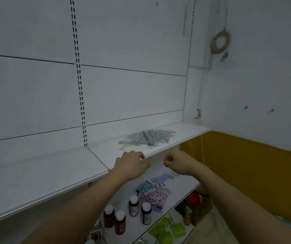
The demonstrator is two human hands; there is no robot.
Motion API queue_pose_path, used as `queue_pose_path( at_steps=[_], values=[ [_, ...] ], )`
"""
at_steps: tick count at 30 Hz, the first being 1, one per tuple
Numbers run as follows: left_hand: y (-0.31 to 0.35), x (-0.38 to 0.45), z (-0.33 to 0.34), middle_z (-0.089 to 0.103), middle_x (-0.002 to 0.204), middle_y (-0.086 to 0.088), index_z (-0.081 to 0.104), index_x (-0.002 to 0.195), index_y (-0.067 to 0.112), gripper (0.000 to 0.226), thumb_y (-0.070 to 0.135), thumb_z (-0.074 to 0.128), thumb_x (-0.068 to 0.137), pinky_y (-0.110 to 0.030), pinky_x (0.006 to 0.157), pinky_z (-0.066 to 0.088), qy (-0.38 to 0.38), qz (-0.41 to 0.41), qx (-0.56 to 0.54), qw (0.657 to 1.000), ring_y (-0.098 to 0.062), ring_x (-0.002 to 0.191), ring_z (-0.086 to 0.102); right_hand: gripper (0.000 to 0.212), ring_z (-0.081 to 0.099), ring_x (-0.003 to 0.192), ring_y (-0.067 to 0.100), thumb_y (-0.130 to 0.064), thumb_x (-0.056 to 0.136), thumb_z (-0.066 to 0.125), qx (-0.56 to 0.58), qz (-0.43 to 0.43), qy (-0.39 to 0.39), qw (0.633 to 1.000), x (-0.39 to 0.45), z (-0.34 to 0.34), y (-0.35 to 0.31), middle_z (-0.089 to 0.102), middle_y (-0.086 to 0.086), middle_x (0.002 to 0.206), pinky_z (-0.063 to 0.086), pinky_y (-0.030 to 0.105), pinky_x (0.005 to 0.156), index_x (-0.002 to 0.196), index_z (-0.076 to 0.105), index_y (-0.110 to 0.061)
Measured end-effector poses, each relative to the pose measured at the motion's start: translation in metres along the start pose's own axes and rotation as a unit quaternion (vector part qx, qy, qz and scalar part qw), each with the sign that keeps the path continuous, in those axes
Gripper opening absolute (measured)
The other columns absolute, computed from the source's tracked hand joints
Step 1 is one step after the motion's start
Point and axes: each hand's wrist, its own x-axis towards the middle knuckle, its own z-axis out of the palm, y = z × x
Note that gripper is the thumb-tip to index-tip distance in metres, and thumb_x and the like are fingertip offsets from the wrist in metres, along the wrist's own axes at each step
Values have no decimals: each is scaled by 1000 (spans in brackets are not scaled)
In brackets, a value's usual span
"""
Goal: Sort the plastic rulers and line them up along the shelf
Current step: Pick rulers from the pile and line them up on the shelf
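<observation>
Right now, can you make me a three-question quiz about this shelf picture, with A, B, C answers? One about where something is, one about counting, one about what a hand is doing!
1. Where is the pile of rulers?
A. On the upper shelf, past the hands
B. On the floor
C. Among the bottles

2. How many white-capped bottles stand on the lower shelf?
A. One
B. Four
C. Nine

3. What is the right hand doing?
A. Holding a bottle
B. Lifting a ruler
C. Curled, holding nothing visible

Answers:
1 A, the pile lies on the white top shelf, beyond the left hand at its front edge.
2 B, four caps show.
3 C, the fingers are curled below the shelf edge, apart from the pile.
</observation>
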Motion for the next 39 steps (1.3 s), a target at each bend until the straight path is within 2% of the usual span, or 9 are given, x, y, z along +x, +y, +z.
queue_pose_path(
  at_steps=[4, 9, 14, 17, 23, 26, 30, 35, 39],
  values=[
    [4, 22, 16, 51, 136, -2, 52, 131, 29, 48, 54, 48, 90, -41, 100, 41, -14, -13, 29, 999, -24, 123, 47, 36, 34, 64, 18, -23, 91, 52, 30, -7, -13, 999, 27, 13, 28, 39, 21, 70, 27, 30, 60, 88, 58, 13],
    [-11, 78, 22, 53, 135, 1, 52, 130, 30, 46, 53, 49, 90, -41, 100, 43, -3, -41, 11, 999, -21, 121, 50, 22, 34, 59, 19, -21, 88, 51, 28, -41, -40, 998, 73, 24, 39, 39, 8, 64, 30, 32, 58, 68, 48, -14],
    [-24, 159, 30, 58, 130, 0, 57, 125, 28, 40, 46, 52, 89, -36, 97, 45, 27, -59, -52, 997, -21, 116, 53, 21, 58, 80, 19, -28, 95, 52, 4, -61, -56, 997, 134, 10, 56, 64, 4, 91, 47, 31, 72, 97, 67, -13],
    [-31, 205, 41, 58, 128, 0, 57, 125, 26, 37, 41, 52, 91, -33, 95, 45, 32, -64, -91, 993, -20, 114, 55, 22, 61, 88, 23, -30, 96, 51, -26, -66, -66, 995, 181, 0, 72, 66, 6, 97, 50, 35, 79, 98, 66, -14],
    [-53, 272, 45, 56, 129, -1, 57, 125, 23, 34, 25, 56, 92, -32, 96, 45, 31, -66, -99, 992, -19, 114, 54, 31, 50, 71, 17, -23, 94, 53, -23, -79, -43, 996, 280, -12, 86, 66, 23, 96, 39, 27, 62, 100, 65, 5],
    [-65, 296, 37, 59, 121, -3, 63, 119, 20, 30, 14, 59, 90, -25, 85, 43, -3, -63, -110, 992, -17, 107, 56, 23, 56, 80, 14, -23, 95, 55, -33, -115, -74, 990, 314, -4, 85, 66, 5, 99, 43, 23, 65, 105, 68, -8],
    [-74, 321, 35, 65, 108, -3, 69, 107, 20, 25, 7, 62, 87, -25, 81, 44, -37, -64, -105, 992, -17, 98, 60, 24, 60, 96, 18, -18, 93, 57, -57, -167, -104, 979, 363, 8, 86, 64, 5, 116, 46, 26, 79, 116, 65, -15],
    [-71, 329, 33, 59, 114, 4, 67, 110, 28, 33, 24, 77, 78, -28, 85, 47, -172, -84, -63, 979, -16, 102, 57, 42, 49, 121, 22, -16, 83, 71, -144, -259, -214, 931, 423, 15, 89, 48, 0, 136, 46, 41, 99, 121, 62, -29],
    [-73, 331, 33, 51, 117, 12, 65, 111, 35, 43, 33, 83, 72, -26, 89, 46, -227, -108, -78, 965, -15, 109, 53, 38, 49, 117, 19, -21, 77, 78, -160, -331, -267, 891, 452, 9, 87, 49, -6, 121, 46, 41, 98, 112, 67, -31]
  ],
)
